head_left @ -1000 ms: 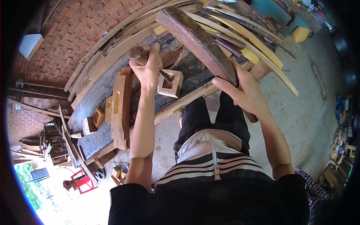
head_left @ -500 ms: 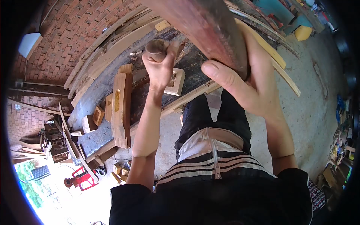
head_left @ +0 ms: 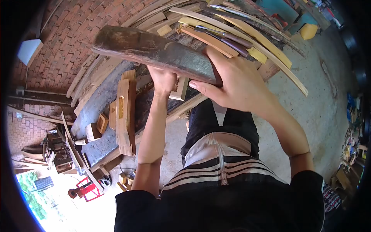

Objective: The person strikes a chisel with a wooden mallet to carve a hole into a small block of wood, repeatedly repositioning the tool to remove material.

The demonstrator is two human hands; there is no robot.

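Wooden club (head_left: 154, 50): dark, heavy, worn. We noted it raised level across the view above the bench, thick end toward the brick wall (head_left: 73, 34). The right hand (head_left: 235, 83) was clenched around its near end, thumb along the underside. The left hand (head_left: 164, 80) sat directly under the club with the arm straight. Its fingers were hidden by the club, so we could not tell whether it was closed or on what. Just beside that hand lay a small square wooden frame (head_left: 181, 89), pale, partly covered. Risk, in our judgement: the club hung right over the left hand, so a blow landing off line could catch the knuckles. The frame looked unclamped and could skid or split under a hard strike. The workbench (head_left: 96, 106) was a rough grey plank top. It carried a long mortised timber (head_left: 124, 112), a few small blocks (head_left: 102, 123), and a stack of curved slats (head_left: 270, 50) fanning over the far edge. Any of these could shift if the bench were jarred. Room: open workshop, concrete floor (head_left: 309, 116), a yellow container (head_left: 310, 31) at the far side, a red stand (head_left: 88, 190) near the bright doorway, and timber offcuts along the wall.
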